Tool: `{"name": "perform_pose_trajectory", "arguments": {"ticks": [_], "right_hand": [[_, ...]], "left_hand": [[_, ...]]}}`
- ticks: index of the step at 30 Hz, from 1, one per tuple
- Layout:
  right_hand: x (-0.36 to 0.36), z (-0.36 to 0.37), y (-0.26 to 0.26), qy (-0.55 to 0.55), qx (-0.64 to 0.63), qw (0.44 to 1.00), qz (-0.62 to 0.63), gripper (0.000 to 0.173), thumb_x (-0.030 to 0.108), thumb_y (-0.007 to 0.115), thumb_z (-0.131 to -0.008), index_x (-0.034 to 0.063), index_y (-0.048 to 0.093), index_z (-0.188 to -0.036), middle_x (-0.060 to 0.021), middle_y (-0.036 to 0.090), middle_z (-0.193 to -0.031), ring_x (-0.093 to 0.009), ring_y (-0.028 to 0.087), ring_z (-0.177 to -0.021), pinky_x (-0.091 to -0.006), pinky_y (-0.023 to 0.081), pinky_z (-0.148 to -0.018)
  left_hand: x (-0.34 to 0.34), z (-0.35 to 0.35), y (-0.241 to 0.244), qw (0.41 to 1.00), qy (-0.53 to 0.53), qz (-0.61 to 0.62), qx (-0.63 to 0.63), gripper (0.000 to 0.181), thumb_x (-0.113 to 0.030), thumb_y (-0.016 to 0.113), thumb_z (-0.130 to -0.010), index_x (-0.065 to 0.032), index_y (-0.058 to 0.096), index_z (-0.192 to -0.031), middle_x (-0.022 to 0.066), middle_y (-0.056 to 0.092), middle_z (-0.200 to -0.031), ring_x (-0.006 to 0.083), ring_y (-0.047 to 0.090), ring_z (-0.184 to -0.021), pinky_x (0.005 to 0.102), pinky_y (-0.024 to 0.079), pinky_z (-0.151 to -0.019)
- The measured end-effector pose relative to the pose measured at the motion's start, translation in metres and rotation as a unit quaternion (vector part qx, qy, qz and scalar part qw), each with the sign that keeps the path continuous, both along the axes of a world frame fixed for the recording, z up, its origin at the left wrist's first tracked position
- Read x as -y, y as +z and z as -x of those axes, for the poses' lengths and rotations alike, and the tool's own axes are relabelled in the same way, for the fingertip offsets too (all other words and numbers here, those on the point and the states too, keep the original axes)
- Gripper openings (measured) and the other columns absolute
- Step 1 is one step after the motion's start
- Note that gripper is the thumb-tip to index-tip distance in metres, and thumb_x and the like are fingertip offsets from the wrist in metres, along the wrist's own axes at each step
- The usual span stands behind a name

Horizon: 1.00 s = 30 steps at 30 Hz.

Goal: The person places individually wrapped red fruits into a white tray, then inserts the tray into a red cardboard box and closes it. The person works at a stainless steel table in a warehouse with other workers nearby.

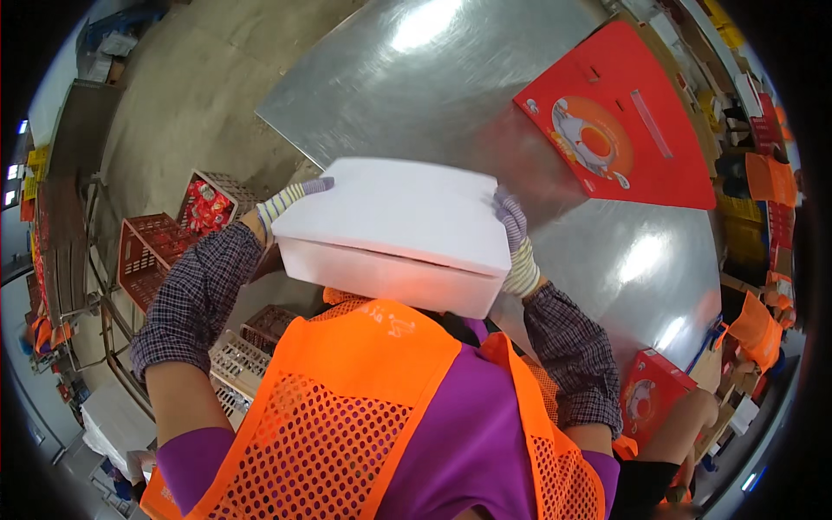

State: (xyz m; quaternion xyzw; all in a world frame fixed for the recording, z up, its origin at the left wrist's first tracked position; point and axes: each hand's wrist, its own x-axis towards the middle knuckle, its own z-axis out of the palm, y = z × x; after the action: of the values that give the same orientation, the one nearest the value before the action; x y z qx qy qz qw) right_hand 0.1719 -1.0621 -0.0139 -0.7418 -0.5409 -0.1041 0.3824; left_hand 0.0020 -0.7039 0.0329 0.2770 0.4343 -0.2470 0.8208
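Observation:
Close to my chest is a white foam box (383,273) with a flat white lid (396,205) on top. A thin dark gap shows between lid and box along the side nearest me. My left hand (296,198), in a striped knit glove, grips the lid's left end, fingers on its top corner. At the right end, my right hand (517,240) in a matching glove holds the box and lid by the side; its fingertips are slightly blurred. Both forearms wear dark checked sleeve covers. Beyond the box lies a metal-topped table (364,97).
A red printed carton (624,130) rests on the table at the right. Another red carton (653,393) stands near a co-worker's arm (682,422). Left of me, a brown plastic crate (146,260) and a crate with red packets (211,201) sit low. Metal rails (107,325) run at the far left.

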Motion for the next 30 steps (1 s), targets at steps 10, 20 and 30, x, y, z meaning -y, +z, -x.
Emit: {"name": "perform_pose_trajectory", "arguments": {"ticks": [10, 20, 30], "right_hand": [[0.030, 0.021, -0.007, 0.032, -0.295, 0.947, 0.123, 0.057, 0.022, 0.057, -0.093, 0.0003, 0.033, -0.139, -0.0190, 0.045, -0.135, -0.028, 0.047, -0.126, -0.0372, 0.035, -0.109], [0.004, -0.015, 0.024, 0.032, -0.554, 0.826, 0.101, 0.058, 0.022, 0.066, -0.087, 0.0033, 0.039, -0.135, -0.0134, 0.051, -0.130, -0.025, 0.051, -0.121, -0.0349, 0.039, -0.105], [0.002, 0.007, -0.018, -0.090, -0.709, 0.697, -0.054, 0.051, 0.021, 0.059, -0.095, 0.0048, 0.038, -0.139, -0.0117, 0.052, -0.130, -0.021, 0.050, -0.122, -0.0357, 0.045, -0.103]], "left_hand": [[0.014, -0.011, -0.016, 0.994, 0.004, -0.102, 0.037, 0.042, -0.030, 0.067, -0.090, -0.0047, 0.059, -0.123, 0.0126, 0.065, -0.113, 0.0218, 0.063, -0.099, 0.0358, 0.053, -0.087], [-0.031, 0.024, -0.125, 0.916, -0.211, -0.232, 0.251, 0.043, -0.029, 0.054, -0.097, -0.0081, 0.051, -0.134, 0.0128, 0.055, -0.131, 0.0236, 0.057, -0.114, 0.0360, 0.049, -0.094], [-0.022, 0.040, -0.125, 0.888, -0.311, -0.262, 0.213, 0.045, -0.029, 0.059, -0.095, -0.0071, 0.051, -0.134, 0.0115, 0.057, -0.128, 0.0239, 0.058, -0.112, 0.0360, 0.048, -0.095]]}}
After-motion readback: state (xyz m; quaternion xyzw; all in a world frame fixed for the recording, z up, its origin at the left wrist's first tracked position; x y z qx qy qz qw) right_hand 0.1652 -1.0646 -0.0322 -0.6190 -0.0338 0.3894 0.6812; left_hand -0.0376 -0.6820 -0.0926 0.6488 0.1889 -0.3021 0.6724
